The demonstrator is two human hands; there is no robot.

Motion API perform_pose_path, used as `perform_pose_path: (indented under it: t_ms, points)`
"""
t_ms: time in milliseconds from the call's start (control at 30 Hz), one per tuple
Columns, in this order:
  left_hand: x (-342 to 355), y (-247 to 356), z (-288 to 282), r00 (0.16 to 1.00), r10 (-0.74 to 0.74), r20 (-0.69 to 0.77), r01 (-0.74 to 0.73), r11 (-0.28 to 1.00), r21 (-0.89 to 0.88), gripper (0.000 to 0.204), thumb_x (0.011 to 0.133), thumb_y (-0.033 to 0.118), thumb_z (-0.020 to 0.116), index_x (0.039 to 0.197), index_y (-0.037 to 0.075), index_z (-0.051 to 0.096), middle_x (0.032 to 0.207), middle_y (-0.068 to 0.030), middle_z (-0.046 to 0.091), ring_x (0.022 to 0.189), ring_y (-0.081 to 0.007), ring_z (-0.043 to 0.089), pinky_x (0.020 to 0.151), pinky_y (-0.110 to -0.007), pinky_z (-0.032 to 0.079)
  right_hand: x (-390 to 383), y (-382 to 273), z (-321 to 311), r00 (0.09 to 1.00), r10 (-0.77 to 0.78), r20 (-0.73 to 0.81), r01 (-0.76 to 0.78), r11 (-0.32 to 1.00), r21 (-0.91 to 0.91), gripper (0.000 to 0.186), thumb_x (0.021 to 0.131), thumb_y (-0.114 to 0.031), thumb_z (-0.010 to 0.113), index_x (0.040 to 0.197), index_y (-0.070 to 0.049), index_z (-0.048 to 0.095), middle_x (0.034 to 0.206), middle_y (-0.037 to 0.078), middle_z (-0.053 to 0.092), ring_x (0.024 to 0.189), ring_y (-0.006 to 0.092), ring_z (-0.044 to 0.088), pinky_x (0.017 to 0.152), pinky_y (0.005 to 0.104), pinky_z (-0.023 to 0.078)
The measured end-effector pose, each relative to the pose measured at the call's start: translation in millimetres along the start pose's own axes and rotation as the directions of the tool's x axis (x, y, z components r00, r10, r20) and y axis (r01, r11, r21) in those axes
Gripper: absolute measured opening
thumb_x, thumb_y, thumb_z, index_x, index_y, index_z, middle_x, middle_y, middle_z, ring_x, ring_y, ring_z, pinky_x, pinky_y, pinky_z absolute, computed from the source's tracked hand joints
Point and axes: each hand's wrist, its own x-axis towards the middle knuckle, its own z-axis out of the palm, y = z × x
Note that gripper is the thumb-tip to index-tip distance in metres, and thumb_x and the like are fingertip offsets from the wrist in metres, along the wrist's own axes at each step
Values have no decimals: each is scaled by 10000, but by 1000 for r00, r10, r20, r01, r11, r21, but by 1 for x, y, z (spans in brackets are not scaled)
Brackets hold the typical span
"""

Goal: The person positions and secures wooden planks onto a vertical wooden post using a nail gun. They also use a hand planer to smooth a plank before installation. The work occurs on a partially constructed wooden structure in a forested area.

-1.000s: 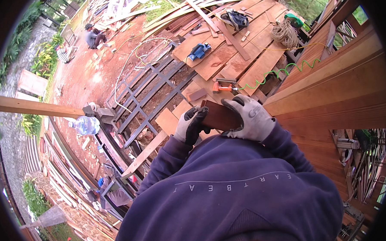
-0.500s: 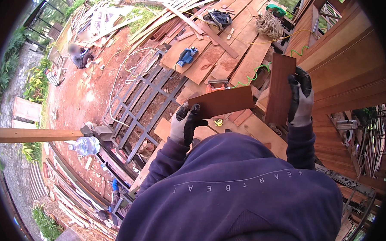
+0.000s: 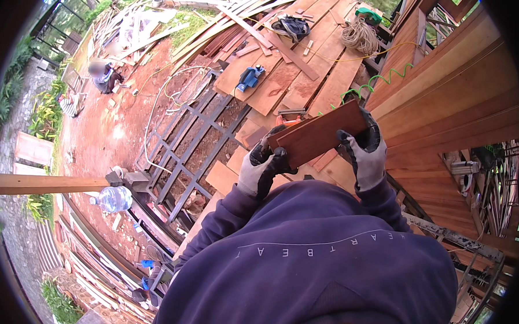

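Note:
Two short dark-brown wooden boards (image 3: 317,137) are held one against the other, overlapping and slanting up to the right, in front of my dark sweatshirt. My left hand (image 3: 260,166), in a grey and black glove, grips their left end with the fingers curled. At the right end my right hand (image 3: 365,149), gloved the same, is closed round them. Just beyond the boards an orange nail gun (image 3: 285,119) lies partly hidden on loose planks, with a coiled green hose (image 3: 372,80) near it.
Plank decking (image 3: 297,82) holds a blue power tool (image 3: 250,79), a bag and rope (image 3: 357,38). A metal grid (image 3: 190,147) lies left. A person (image 3: 105,77) squats on the dirt; another (image 3: 147,285) is low left. A timber rail (image 3: 44,184) and plastic bottle (image 3: 112,198) are left; wooden wall (image 3: 453,112) right.
Half a second ago the boards were apart, one upright in my right hand. My right hand has moved inward, and the boards now overlap between both hands.

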Motion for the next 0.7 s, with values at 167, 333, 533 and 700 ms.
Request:
perform_pose_path:
  t_ms: [167, 333, 533, 700]
  points:
    - [-8, 2, -4, 998, 41, 55, -42, 999, 18, 532, 966, 163, 630, 1443, 38, 430, 1174, -68, 620, 941, -138, 625, 771, -303, 564, -6, 22, -1, 999, 19, -32, -20, 999, -40, 529, 856, 116, 632, 1344, 25, 450, 1187, 157, 588, 1042, 230, 656, 906, 336, 570]
    - [-10, 0, -8, 999, 25, 30, -28, 995, 91, 508, 968, 106, 610, 1439, 27, 435, 1159, -44, 622, 957, -105, 607, 826, -266, 530, -7, 39, -10, 996, -11, -87, -20, 937, -348, 498, 839, 53, 713, 1289, 12, 504, 1137, 123, 601, 975, 166, 643, 841, 277, 562]
    - [-13, -11, -21, 998, 57, 15, -57, 998, 36, 474, 952, -11, 540, 1416, -11, 444, 1197, -77, 624, 1044, -143, 626, 885, -295, 534, -11, 42, -16, 980, -201, 10, 183, 871, -456, 312, 965, -159, 629, 1204, 20, 538, 926, 67, 615, 717, 149, 626, 652, 265, 555]
    - [-12, -10, -34, 999, 21, 25, -21, 1000, 19, 510, 919, -57, 508, 1421, -21, 424, 1256, -120, 598, 1069, -181, 638, 889, -322, 544, -16, 23, -13, 982, 175, 73, -168, 981, -95, 333, 1029, -282, 516, 1190, 8, 545, 737, 79, 604, 531, 153, 552, 498, 259, 442]
